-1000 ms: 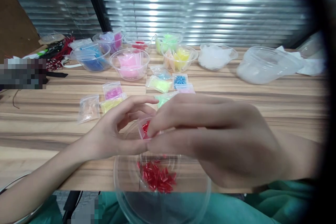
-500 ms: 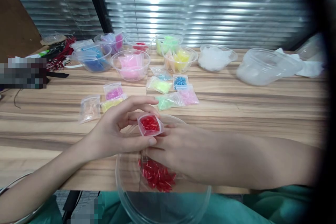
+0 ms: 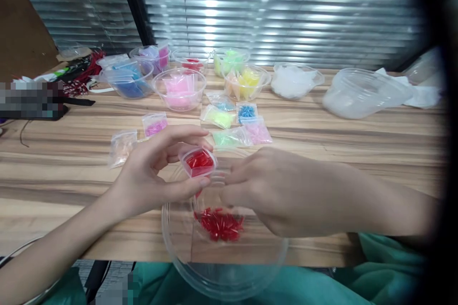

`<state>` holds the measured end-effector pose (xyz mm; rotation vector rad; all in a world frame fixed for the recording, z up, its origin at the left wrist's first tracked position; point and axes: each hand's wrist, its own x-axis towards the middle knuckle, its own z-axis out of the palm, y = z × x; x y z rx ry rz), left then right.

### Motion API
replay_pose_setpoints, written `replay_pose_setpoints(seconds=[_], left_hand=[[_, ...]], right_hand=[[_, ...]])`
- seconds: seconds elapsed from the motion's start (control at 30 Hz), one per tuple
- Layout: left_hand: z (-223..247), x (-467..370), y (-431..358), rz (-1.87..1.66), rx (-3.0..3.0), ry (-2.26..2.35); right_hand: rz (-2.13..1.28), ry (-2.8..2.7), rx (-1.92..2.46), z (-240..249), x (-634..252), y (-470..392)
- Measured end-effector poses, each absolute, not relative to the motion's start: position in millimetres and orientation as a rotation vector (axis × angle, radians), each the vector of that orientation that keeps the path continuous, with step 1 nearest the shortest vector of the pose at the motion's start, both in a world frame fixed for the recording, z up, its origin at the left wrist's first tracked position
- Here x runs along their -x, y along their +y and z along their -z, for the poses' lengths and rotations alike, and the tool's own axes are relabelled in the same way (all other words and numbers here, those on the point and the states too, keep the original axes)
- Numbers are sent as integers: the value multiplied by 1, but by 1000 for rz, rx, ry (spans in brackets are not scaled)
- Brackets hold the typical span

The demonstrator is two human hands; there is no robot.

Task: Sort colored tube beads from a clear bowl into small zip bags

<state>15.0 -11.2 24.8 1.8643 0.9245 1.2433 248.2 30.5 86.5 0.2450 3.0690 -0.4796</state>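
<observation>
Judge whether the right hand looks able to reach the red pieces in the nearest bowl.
Probably yes: the right hand appears above the bowl, and the bag in the left hand leaves the red pieces uncovered.

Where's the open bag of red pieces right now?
In the head view, the open bag is left of centre, in the left hand, above the loose red pieces in the clear bowl.

You can see shiny window blinds (image 3: pixel 272 19) ahead. At the back of your wooden table (image 3: pixel 339 145), a clear bowl with pink things (image 3: pixel 179 106) sits beside one with blue things (image 3: pixel 132 94). Red strings (image 3: pixel 92 67) lie on your left, near a tall brown board (image 3: pixel 23 24).
</observation>
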Motion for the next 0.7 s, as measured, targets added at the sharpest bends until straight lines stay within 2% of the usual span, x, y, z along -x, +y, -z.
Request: replay_pose_setpoints(seconds=[0.13, 0.2, 0.4, 0.5, 0.63, 0.7], left_hand=[[-24, -12, -18, -1418, -1945, 1032], [-22, -9, -20, -1454, -1973, 1060], [-17, -1, -24, -1371, -2017, 1242], [-18, 0, -25, -1354, -2032, 1311], [-17, 1, -24, -1380, -2031, 1285], [-14, 3, -22, -1350, -2005, 1228]], right_hand=[[-209, 3311, -234, -86, -248, 29], [-438, 3318, -179, -80, -247, 26], [-744, 3061, -424, -61, -239, 12], [-654, 3023, -462, -59, -239, 10], [-33, 3103, -251, -59, -244, 20], [154, 3138, -254, -63, -245, 28]])
